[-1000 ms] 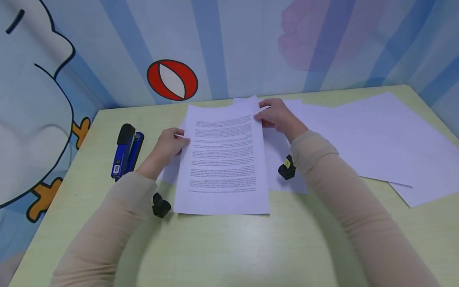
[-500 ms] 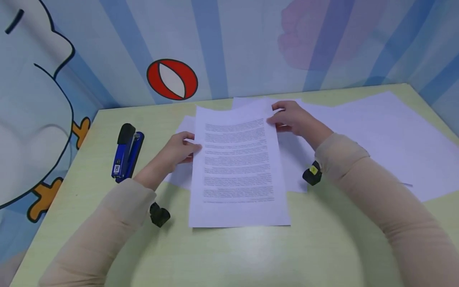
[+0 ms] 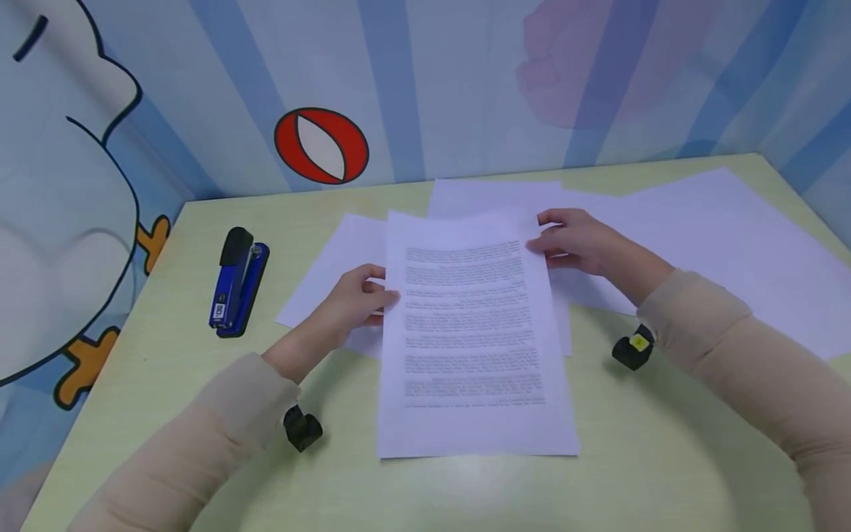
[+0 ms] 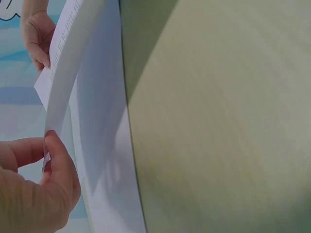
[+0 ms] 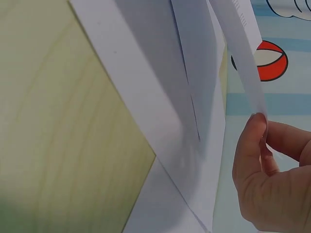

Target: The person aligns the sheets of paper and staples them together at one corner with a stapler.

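Observation:
A printed sheet of paper [image 3: 475, 332], its text facing up, is held between both hands above the table. My left hand [image 3: 352, 301] pinches its left edge between thumb and fingers. On the opposite edge, near the far corner, my right hand [image 3: 575, 242] pinches it the same way. Seen from the left wrist, the sheet [image 4: 63, 92] bows upward from the left hand [image 4: 41, 182]. The right wrist view shows the right hand [image 5: 272, 170] with thumb and fingers on the paper's edge. Other white sheets [image 3: 332, 258] lie beneath and behind it.
A blue and black stapler [image 3: 239, 284] rests at the left of the table [image 3: 153, 414]. More white sheets [image 3: 718, 244] overlap at the back right. A patterned wall [image 3: 459, 89] stands right behind the table's far edge.
Both hands have moved the printed sheet to the right and nearer to me, and the hands are farther from the wall. More of the white sheets at the left now shows. The stapler stays put.

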Motion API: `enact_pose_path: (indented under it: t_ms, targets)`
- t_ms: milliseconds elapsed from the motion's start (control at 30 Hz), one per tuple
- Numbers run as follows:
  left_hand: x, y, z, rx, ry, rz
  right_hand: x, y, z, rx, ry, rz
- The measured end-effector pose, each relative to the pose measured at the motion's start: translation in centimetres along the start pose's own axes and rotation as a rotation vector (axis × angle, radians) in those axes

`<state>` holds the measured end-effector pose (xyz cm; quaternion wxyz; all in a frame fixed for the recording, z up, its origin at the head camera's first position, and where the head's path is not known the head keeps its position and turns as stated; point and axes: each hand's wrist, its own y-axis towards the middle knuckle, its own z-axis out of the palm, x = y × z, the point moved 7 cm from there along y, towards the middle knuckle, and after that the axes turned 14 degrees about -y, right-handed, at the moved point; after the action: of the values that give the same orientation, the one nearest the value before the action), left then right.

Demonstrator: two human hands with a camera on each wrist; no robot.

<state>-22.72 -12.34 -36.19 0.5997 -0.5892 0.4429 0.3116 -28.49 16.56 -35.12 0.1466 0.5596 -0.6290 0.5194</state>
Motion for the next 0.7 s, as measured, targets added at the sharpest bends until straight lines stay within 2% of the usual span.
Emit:
enact_pose_path:
  t_ms: [267, 533, 700]
  targets:
    - [1.7, -1.0, 1.0, 0.024, -0.049, -0.018, -1.7, -1.7, 0.6, 0.073, 0.07, -0.033]
    - [2.6, -1.5, 2.1, 0.031, -0.023, 0.019, -3.6, -2.8, 1.1, 0.106, 0.15, -0.047]
    - [2.6, -2.1, 2.8, 0.045, -0.02, 0.056, -4.3, -3.0, 1.1, 0.104, 0.148, -0.059]
